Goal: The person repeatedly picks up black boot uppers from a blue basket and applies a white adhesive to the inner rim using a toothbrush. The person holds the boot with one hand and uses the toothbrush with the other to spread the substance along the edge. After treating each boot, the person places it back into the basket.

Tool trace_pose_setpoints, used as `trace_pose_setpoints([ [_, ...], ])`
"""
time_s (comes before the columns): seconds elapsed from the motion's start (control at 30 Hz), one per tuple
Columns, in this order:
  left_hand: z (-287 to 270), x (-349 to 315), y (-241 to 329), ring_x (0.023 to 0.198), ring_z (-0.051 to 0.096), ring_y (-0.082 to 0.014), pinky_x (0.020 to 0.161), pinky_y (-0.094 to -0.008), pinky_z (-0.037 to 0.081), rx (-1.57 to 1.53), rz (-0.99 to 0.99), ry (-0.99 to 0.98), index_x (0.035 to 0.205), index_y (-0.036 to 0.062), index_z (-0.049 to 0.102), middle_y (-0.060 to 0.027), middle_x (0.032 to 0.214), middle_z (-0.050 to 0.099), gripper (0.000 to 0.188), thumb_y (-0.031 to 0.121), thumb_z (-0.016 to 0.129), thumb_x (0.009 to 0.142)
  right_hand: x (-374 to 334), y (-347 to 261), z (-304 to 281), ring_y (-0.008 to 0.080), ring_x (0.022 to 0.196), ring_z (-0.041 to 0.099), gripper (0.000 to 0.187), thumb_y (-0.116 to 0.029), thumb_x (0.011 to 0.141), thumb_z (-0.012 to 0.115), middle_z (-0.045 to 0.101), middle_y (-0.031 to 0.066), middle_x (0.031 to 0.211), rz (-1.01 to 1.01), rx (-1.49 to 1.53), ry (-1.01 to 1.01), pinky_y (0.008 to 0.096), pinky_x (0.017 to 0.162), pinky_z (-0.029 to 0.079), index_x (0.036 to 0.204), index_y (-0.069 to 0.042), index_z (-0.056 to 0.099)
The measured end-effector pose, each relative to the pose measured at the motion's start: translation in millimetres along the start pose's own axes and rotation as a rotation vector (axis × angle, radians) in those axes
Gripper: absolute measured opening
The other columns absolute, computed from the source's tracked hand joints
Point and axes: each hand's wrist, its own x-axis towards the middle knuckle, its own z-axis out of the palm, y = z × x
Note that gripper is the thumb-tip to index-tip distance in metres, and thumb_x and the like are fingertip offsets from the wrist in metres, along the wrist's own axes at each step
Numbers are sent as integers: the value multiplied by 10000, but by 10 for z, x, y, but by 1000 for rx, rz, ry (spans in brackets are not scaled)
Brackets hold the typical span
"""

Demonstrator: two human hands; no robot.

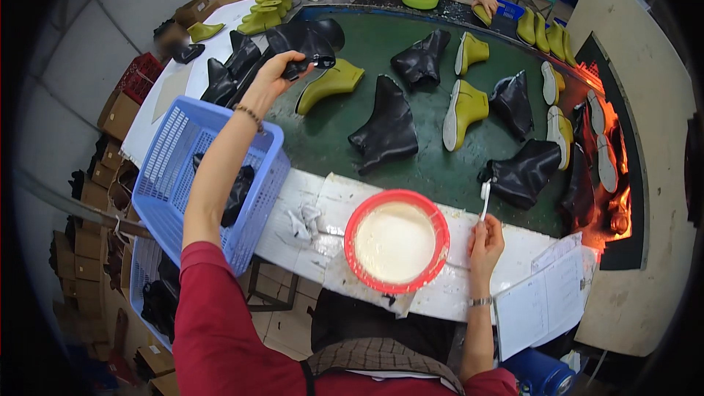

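My left hand [277, 77] stretches to the far left of the table, its fingers closed on a black boot upper [317, 38]. More black boot uppers [231, 66] lie beside it, and a yellow-green shoe last [334, 85] rests just to the right. Near the table's front edge, my right hand [485, 243] grips a thin white-handled brush [485, 202], its white tip close to a black boot upper [524, 174]. Between my arms stands a red bowl [352, 268] of creamy white liquid.
A blue plastic basket [253, 238] with black pieces stands at my left. Uppers and lasts with pale soles [452, 119] lie across the green surface [323, 147]. An orange-glowing opening [620, 213] is at the right, near papers [543, 301]. Opposite, another person works beside a green bowl [420, 1].
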Motion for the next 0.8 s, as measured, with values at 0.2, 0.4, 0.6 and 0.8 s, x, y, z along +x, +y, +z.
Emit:
trace_pose_setpoints([
  [0.2, 177, 1274, -228, 1078, 644, -392, 887, -554, 621, 74, 179, 69, 1168, -125, 538, -244, 1189, 603, 305, -18, 676, 917, -18, -20, 12, 2, 529, 460, 185, -88, 1023, 598, 603, -12, 798, 57, -53, 10, 167, 432, 335, 1188, -7, 615],
  [0.4, 295, 981, -215, 1228, 543, -379, 927, -597, 505, 891, 241, 109, 1391, 27, 525, -181, 1393, 531, 579, 340, 712, 941, -43, -15, 16, 5, 527, 439, 192, -140, 1041, 593, 584, -15, 815, 70, -33, 29, 170, 423, 311, 1189, -19, 612],
  [0.6, -98, -901, 703, 658, 681, -199, 593, -308, 565, 650, 438, -107, 967, 52, 666, -70, 768, 666, 280, 324, 617, 917, -49, 3, 37, 5, 499, 377, 209, -157, 1054, 580, 547, -25, 767, -7, -56, 46, 181, 407, 259, 1202, -13, 610],
  [0.8, -1085, -3575, 927, 473, 474, -113, 425, -267, 367, 930, 689, 391, 762, 83, 535, -8, 573, 508, 356, 303, 440, 1025, 33, 112, -2, 5, 516, 358, 265, -167, 1044, 615, 556, -29, 747, -75, -56, -31, 193, 414, 244, 1237, 14, 605],
])
